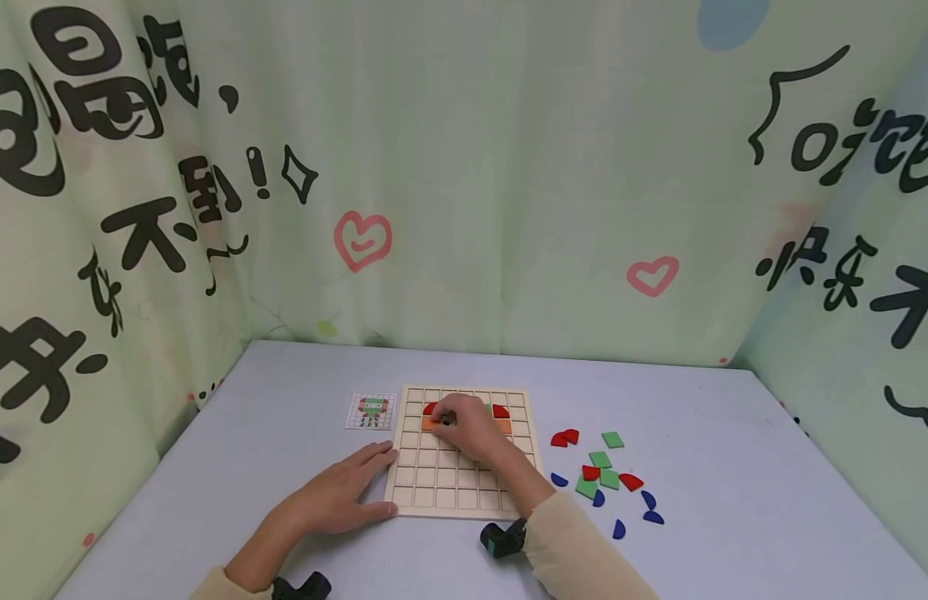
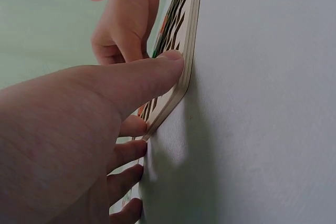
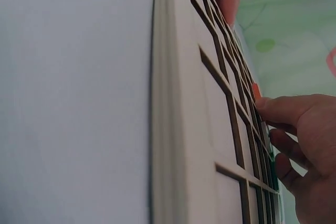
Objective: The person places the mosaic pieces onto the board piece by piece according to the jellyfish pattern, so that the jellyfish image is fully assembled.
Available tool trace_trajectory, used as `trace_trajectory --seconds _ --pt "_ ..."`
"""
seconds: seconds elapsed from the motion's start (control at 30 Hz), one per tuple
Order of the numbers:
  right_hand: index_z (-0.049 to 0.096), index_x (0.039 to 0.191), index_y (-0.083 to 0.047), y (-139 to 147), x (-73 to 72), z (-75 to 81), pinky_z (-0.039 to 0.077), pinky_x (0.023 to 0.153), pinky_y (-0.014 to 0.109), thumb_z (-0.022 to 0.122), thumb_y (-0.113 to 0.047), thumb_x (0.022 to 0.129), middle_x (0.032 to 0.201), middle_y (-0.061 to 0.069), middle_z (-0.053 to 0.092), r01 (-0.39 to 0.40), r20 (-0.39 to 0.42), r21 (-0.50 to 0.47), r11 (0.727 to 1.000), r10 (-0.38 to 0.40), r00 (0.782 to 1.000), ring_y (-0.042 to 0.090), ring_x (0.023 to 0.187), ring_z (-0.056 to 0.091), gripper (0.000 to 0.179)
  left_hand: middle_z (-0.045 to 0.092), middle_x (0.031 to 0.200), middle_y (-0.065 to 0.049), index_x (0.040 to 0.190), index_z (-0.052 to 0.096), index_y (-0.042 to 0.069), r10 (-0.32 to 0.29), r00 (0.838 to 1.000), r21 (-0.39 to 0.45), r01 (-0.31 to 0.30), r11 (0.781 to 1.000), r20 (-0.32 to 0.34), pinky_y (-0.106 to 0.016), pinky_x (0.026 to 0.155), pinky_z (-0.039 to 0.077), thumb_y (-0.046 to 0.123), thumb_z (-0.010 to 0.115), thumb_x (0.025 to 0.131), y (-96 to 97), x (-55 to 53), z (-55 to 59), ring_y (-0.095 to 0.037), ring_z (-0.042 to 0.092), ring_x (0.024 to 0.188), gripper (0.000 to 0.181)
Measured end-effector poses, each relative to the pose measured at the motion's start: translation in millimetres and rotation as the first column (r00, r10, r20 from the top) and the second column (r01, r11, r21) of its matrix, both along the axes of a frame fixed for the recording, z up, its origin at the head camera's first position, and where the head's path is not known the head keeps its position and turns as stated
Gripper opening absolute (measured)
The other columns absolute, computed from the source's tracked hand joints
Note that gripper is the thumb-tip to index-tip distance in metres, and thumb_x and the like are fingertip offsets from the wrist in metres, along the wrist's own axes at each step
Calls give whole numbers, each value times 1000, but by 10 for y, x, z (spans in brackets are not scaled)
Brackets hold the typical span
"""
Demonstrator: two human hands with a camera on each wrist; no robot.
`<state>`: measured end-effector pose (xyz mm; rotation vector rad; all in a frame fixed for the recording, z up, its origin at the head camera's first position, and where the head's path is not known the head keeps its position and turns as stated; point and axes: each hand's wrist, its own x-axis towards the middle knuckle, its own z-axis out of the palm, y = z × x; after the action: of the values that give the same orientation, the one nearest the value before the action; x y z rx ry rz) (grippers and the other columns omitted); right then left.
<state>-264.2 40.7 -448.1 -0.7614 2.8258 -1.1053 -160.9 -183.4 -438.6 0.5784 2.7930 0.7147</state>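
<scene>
A wooden grid board (image 1: 446, 498) lies flat on the table. My right hand (image 1: 471, 427) reaches over its upper rows, and thumb and fingers pinch an orange piece (image 3: 256, 91) at the grid. Another orange piece (image 1: 504, 426) and a red piece (image 1: 501, 411) sit in cells right of this hand; a bit of green shows beside it, and fingers cover the cells between. My left hand (image 1: 342, 493) rests at the board's left side, fingers extended along the edge and thumb (image 2: 163, 69) touching the near corner.
A pattern card (image 1: 371, 411) with a small green and red figure lies left of the board. Loose pieces are scattered to the right: several green tiles (image 1: 613, 440), red pieces (image 1: 630, 482) and blue pieces (image 1: 619, 529). A curtain (image 1: 501, 167) hangs behind the table.
</scene>
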Motion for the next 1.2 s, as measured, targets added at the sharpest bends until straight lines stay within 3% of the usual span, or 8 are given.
trace_trajectory --seconds 0.33,0.67,1.0,1.2 --pt "73 95 -15 18 16 16 50 78 26 70 -14 88 103 -2 67 -13 -1 14 1000 13 1000 13 86 56 8 33 156 -6 148 40 12 0 1000 -8 0 1000 3 -52 113 35 49 68 86 10 -5 -6 -29 33 144 77" --pt "73 100 -12 184 107 53 51 75 28 67 -13 90 106 2 68 -20 -21 -34 999 19 1000 15 87 59 12 33 156 -7 147 40 13 17 1000 -14 -17 1000 13 -52 113 35 50 68 85 25 -4 0 -30 34 143 78" --pt "74 99 -12 382 216 102 48 71 27 70 -12 88 100 1 69 50 -40 -42 998 -52 998 15 86 56 11 34 156 -8 147 41 12 16 1000 -17 -16 1000 -1 -52 113 36 48 69 85 26 -9 -21 -30 35 143 78" --pt "73 99 -18 508 278 77 52 75 27 71 -16 88 101 -4 68 105 -19 -28 994 -106 994 13 88 57 11 34 156 -7 147 40 12 15 1000 -14 -15 1000 -10 -51 113 35 48 69 85 22 -17 -44 -30 35 143 78"
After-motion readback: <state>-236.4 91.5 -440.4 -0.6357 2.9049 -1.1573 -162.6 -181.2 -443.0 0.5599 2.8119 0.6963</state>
